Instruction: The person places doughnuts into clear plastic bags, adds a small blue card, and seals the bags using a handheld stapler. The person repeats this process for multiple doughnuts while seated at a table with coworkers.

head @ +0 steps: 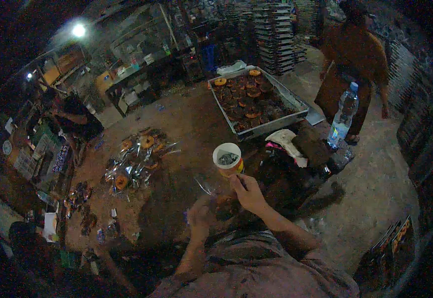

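Observation:
In the middle of the view, my right hand (pixel 250 195) has its fingers curled at the near lower side of a paper cup (pixel 226 169). Whether they grip the cup or only overlap it cannot be told. Greyish contents (pixel 227 159) show inside the cup. My left hand (pixel 201 216) is blurred and lower to the left, its fingers closed at a glinting piece of clear plastic wrapper (pixel 204 187). A dim brownish shape (pixel 225 201) lies between my hands, too dark to name surely. To the left, several doughnuts in clear wrappers (pixel 142 160) lie piled on the brown table (pixel 179 115).
A metal-rimmed tray (pixel 272 126) of dark-topped doughnuts sits at the back. A whitish cloth (pixel 285 143) and plastic bottle (pixel 341 119) are on the right. One person (pixel 354 56) stands beyond the bottle; another (pixel 77 115) is far left. Stacked trays (pixel 274 37) rise behind.

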### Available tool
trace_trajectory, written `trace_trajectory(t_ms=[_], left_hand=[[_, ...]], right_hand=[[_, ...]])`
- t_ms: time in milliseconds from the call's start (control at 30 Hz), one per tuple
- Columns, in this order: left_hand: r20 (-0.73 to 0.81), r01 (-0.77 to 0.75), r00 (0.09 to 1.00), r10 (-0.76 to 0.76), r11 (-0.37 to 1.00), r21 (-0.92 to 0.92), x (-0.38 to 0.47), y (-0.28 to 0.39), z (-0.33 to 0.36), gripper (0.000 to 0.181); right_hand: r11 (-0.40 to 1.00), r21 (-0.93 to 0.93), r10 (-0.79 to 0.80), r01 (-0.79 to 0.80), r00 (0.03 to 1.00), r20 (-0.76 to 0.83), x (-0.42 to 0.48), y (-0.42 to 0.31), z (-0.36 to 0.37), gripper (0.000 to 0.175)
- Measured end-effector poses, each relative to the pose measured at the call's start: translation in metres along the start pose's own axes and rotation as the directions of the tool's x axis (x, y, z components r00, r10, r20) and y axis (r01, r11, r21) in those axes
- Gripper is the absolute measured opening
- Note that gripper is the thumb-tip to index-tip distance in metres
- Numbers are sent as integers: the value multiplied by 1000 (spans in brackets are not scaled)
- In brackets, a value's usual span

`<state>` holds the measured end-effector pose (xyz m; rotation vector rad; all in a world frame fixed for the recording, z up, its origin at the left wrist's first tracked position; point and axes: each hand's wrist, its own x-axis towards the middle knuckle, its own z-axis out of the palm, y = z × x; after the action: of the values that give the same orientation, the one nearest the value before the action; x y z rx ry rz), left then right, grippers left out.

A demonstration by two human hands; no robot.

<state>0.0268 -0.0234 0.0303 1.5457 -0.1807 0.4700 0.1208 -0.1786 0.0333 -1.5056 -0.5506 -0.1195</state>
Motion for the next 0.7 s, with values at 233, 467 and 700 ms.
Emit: trace_trajectory(t_ms=[233,467,700], left_hand=[[-198,119,977,-75,967,225,-8,1,16,47],[-237,411,872,-429,903,-124,3,20,13,52],[-170,445,893,-416,873,201,31,33,10,56]], right_hand=[[984,-34,-176,177,984,33,5,6,-8,32],[995,-67,-61,67,994,85,4,-15,-11,30],[995,95,-5,12,998,-66,1,-28,2,23]])
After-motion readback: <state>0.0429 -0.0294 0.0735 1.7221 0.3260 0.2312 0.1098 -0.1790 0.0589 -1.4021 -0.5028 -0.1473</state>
